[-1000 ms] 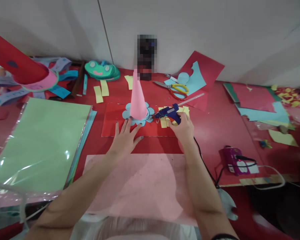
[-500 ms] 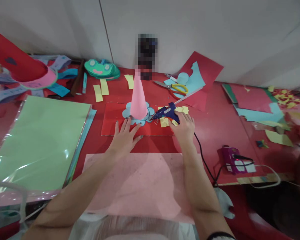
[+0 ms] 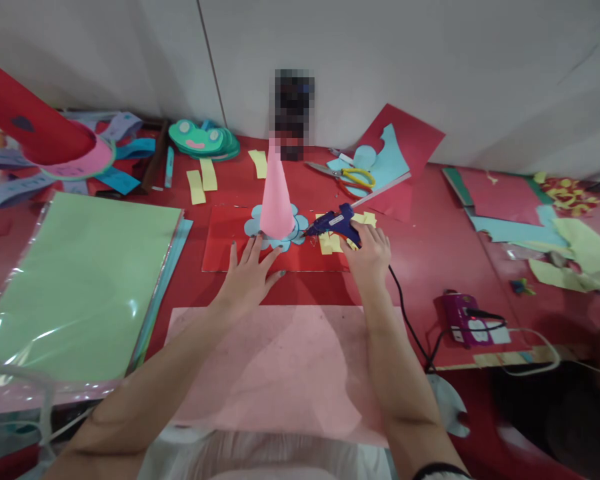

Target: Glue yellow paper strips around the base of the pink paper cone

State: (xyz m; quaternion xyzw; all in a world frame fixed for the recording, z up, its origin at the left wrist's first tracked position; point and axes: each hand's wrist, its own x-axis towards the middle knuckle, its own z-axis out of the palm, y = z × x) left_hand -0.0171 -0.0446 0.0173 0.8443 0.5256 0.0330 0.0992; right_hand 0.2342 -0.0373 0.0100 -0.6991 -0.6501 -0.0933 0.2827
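My right hand (image 3: 373, 250) is wrapped round a dark blue glue gun (image 3: 337, 221), whose nozzle points left at the edge of a light blue flower-shaped paper (image 3: 251, 228). On the flower stands a pink paper cone (image 3: 277, 203), upright. My left hand (image 3: 247, 273) lies with fingers spread on a red board (image 3: 220, 237), its fingertips at the flower's near petals. Yellow paper pieces (image 3: 327, 245) lie beneath and beside the glue gun. Whether glue is coming from the nozzle is too small to tell.
A pink sheet (image 3: 280, 367) covers the near table edge. Left is a plastic-wrapped stack of green paper (image 3: 90, 280). Pliers (image 3: 330, 171) and cut paper lie behind. The glue gun's black cord (image 3: 403, 300) runs right, near a purple power socket (image 3: 467, 320). Another person's arm shows far right.
My hands, the glue gun and the cone stay almost in place. At the far right, a yellow paper has been shifted into view beside the other person.
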